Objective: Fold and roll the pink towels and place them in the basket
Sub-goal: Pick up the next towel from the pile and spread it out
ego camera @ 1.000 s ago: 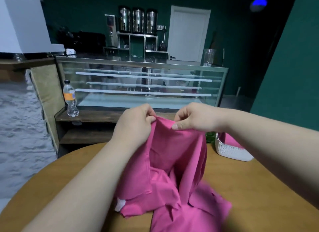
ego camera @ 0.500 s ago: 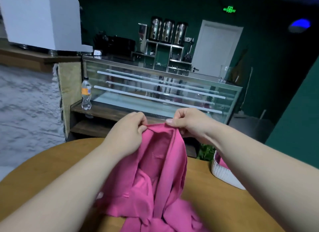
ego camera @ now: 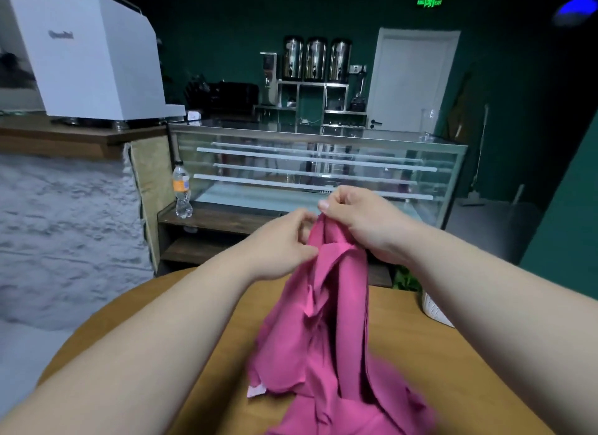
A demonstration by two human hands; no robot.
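Note:
A pink towel (ego camera: 336, 331) hangs bunched above the round wooden table (ego camera: 453, 370), its lower folds heaped on the tabletop near me. My right hand (ego camera: 362, 221) pinches the towel's top edge, held up high. My left hand (ego camera: 284, 243) grips the cloth just below and to the left, almost touching the right hand. A white woven basket (ego camera: 435, 311) stands at the table's right edge, mostly hidden behind my right forearm.
Beyond the table stand a glass display case (ego camera: 323, 172) and a low wooden shelf with a plastic bottle (ego camera: 182, 190). A white machine (ego camera: 94, 59) sits on the counter at left. A green plant (ego camera: 406, 279) shows behind the basket.
Both hands rose and came together, gathering the towel's top edge into a narrow bunch. The view tilted upward, and my right arm now covers most of the basket.

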